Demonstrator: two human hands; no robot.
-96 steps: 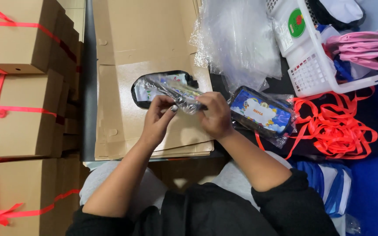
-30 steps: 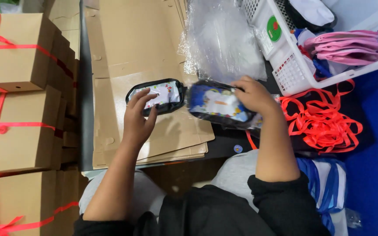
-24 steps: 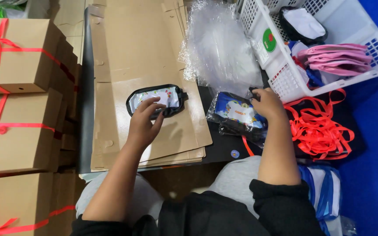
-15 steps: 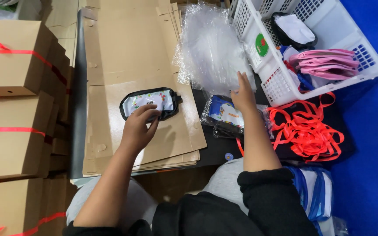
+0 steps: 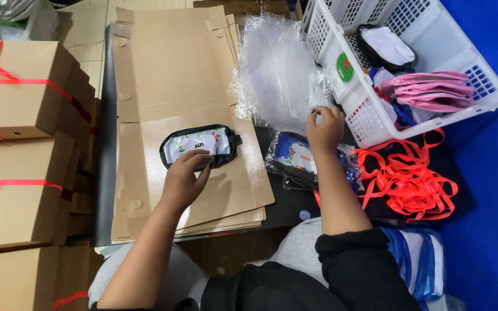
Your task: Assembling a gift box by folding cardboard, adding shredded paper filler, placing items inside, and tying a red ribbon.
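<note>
Fingers [image 5: 198, 164] of the left hand [image 5: 183, 181] press flat on the black-rimmed eye mask [image 5: 199, 144], long axis crosswise; right hand [image 5: 325, 128] pinches the clear bag stack [image 5: 280, 75] just beyond its fingertips.

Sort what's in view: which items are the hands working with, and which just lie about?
In hand:
left hand on eye mask
right hand at clear plastic bags
flat cardboard sheets

Lying about:
bagged masks
red ribbons
white basket
ribbon-tied boxes
</note>
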